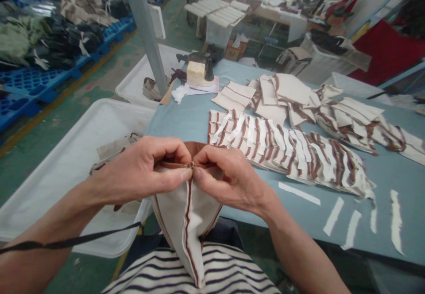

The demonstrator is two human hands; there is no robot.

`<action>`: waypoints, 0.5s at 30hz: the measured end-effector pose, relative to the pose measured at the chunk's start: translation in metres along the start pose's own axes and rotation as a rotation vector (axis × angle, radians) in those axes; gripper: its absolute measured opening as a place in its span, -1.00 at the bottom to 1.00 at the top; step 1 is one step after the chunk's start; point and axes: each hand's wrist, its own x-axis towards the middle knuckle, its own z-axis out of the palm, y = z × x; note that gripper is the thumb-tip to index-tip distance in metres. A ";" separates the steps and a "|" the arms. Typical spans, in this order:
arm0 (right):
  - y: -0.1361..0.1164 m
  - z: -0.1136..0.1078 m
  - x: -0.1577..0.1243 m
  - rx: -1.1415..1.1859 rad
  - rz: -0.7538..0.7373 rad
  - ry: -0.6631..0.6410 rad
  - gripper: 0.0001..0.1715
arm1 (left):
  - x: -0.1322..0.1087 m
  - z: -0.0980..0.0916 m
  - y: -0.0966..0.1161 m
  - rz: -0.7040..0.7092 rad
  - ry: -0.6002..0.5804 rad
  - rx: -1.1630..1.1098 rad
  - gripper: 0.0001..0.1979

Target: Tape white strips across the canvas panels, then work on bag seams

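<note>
A cream fabric pouch [171,214] with brown trim hangs in front of my striped shirt, its brown-and-white seam running down the middle. At the upper edge, my left hand [159,165] pinches the pouch between thumb and fingers. Right beside it, my right hand [226,174] pinches the same edge, and the thumbs almost meet at the centre seam. Whatever small part lies between the fingertips is mostly hidden. Close by on the table, a row of overlapping cream pieces with brown edges [265,145] carries white strips.
Loose white strips [299,193] lie along the front of the blue table [252,212]. Behind the row sits a heap of cream pieces [292,90]. A white bin [49,187] stands at left, a grey post [146,32] beyond it. Blue pallets [33,86] hold cloth piles.
</note>
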 end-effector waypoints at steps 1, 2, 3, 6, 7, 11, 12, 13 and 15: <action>0.000 0.000 0.000 -0.007 0.006 0.003 -0.87 | -0.001 0.001 0.000 0.006 0.028 0.017 -0.86; 0.001 0.000 -0.001 -0.014 0.018 0.003 -0.86 | -0.001 0.003 0.000 0.018 0.059 0.035 -0.86; 0.001 0.001 -0.001 -0.020 0.034 0.001 -0.86 | -0.002 0.005 0.000 0.035 0.083 0.050 -0.86; 0.001 0.001 -0.003 -0.034 0.069 -0.004 -0.86 | -0.004 0.010 0.001 0.075 0.133 0.071 -0.87; 0.001 0.001 -0.003 -0.035 0.076 -0.005 -0.86 | -0.005 0.011 0.001 0.083 0.147 0.068 -0.87; 0.001 0.002 -0.005 -0.018 0.093 -0.002 -0.86 | -0.006 0.016 -0.003 0.100 0.181 0.023 -0.90; 0.001 0.002 -0.005 -0.011 0.096 -0.004 -0.86 | -0.006 0.017 -0.004 0.100 0.186 0.006 -0.91; 0.001 0.003 -0.005 -0.004 0.098 -0.008 -0.86 | -0.006 0.018 -0.005 0.095 0.185 -0.011 -0.91; 0.002 0.004 -0.005 0.015 0.099 -0.020 -0.86 | -0.007 0.019 -0.006 0.082 0.178 -0.033 -0.91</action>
